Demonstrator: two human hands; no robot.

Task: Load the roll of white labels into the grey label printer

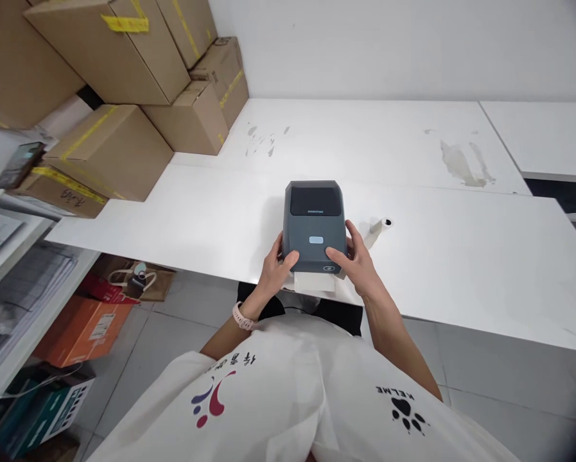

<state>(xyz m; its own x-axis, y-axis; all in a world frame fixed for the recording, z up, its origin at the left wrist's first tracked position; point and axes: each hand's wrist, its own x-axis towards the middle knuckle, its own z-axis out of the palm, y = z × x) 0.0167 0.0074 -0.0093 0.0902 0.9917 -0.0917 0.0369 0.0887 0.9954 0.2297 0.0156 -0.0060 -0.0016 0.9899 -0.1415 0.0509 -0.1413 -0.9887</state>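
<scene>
a white table [451,256] fills most of the frame, running from the left side across to the right edge, with grey worn patches on its top at upper centre and upper right. cardboard boxes [109,151] bound with yellow tape are piled in the upper left, some of them resting on the table. along the bottom of the frame is the person's white shirt [292,404], printed with a coloured logo and a black paw mark. an orange box [88,330] sits low on the left side.

the dark grey printer [302,224] is at the centre of the frame, by the table's near edge, its black panel [315,199] towards the top and a pale button [316,240] below that. both hands grasp it — the left hand [274,271] at its lower left corner, the right hand [359,263] at its lower right, each with the thumb on top and the fingers along the side.

a piece of white paper [314,282] shows under the printer's near edge, between the hands. a small white roll [378,226] with a dark end lies just right of the printer — apart from the right hand. a pale pink wristband [242,317] circles the left wrist.
</scene>
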